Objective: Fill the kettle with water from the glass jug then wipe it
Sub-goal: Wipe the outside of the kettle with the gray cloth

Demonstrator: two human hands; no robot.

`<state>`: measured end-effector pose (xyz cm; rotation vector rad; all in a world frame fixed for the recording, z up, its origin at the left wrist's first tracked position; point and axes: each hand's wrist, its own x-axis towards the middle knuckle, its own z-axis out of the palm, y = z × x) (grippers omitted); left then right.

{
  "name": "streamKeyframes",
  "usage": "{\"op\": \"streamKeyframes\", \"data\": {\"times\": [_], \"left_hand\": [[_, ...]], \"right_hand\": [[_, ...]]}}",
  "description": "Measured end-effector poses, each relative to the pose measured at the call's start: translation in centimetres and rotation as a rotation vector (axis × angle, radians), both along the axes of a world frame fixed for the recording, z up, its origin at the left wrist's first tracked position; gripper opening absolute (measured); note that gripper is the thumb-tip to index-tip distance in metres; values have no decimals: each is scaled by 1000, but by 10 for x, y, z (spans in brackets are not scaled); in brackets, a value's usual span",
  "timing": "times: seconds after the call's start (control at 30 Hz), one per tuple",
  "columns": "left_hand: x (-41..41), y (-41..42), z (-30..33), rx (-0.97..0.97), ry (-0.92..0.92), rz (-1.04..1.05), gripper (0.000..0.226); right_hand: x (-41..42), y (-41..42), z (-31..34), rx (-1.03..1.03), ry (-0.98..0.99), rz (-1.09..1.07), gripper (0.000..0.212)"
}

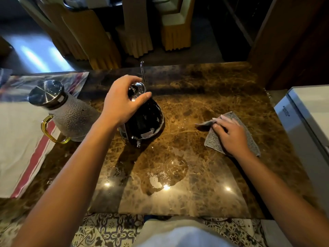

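Worktop: brown veined marble, glossy, filling the middle of the frame; a puddle of water lies on it at lower centre, reflecting ceiling lights.

Cloth runner: white with red stripes, on the left edge of the frame, partly under the jug.

White appliance: right edge of the frame, small lettering on its side, not legible.

Chairs: several with gold pleated covers, upper centre, beyond the worktop.

Glass jug: textured frosted body, yellow handle, steel lid on; stands upright at centre left, just beside the kettle.

Kettle: dark body with a thin gooseneck spout pointing to the top of the frame; stands at centre of the worktop, above the puddle.

Grey cloth: lies flat on the worktop at centre right, one corner lifted, well apart from the kettle.

Left hand: fingers curled round the kettle's steel lid, gripping it from above.

Right hand: rests on the grey cloth, fingers bent and pinching its folded corner.
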<state>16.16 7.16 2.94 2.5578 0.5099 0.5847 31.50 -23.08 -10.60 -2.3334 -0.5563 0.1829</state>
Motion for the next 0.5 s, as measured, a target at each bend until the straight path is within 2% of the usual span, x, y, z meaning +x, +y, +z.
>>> {"op": "streamKeyframes", "data": {"times": [0.17,0.3,0.4,0.5], "left_hand": [[0,8,0,45,39,-39,47],[-4,24,12,28,112,-150,47],[-15,24,28,81,-40,-237,46],[-29,8,45,106,-54,-415,57]], "right_hand": [[-25,24,43,400,259,-187,39],[-49,51,83,595,325,-153,15],[-71,70,115,649,276,-47,20],[-96,89,137,726,264,62,20]]}}
